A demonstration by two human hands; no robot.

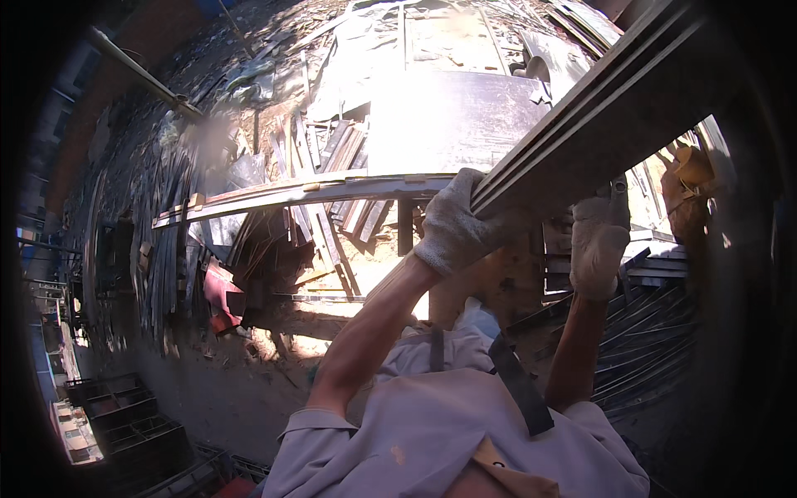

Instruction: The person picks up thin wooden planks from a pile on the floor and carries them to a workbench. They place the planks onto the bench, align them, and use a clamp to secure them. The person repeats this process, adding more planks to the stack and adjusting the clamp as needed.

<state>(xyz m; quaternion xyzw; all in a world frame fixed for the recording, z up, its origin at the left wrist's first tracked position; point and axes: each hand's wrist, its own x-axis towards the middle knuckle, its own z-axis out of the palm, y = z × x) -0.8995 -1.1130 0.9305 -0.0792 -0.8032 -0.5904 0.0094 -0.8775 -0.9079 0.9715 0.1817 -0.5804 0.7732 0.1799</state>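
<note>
My left hand (457, 227), in a whitish knit work glove, grips the near end of a stack of several long wooden boards (585, 124). The boards rise diagonally towards the upper right, their layered edges facing left. My right hand (598, 249), gloved too, is closed around a dark tool with a metal end (617, 187), below the boards; the rest of the tool is hidden. A long timber rail (299, 192) with small wooden blocks on it runs leftwards from beside my left hand. Behind it lies a large sheet panel (473, 124), partly washed out by sunlight.
Scrap wood strips (348, 149) lie on the ground beyond and under the rail. A pile of dark strips (647, 348) is at the right. A bent red piece (222, 295) lies left, dark metal crates (124, 411) at lower left. A pole (143, 75) slants at upper left.
</note>
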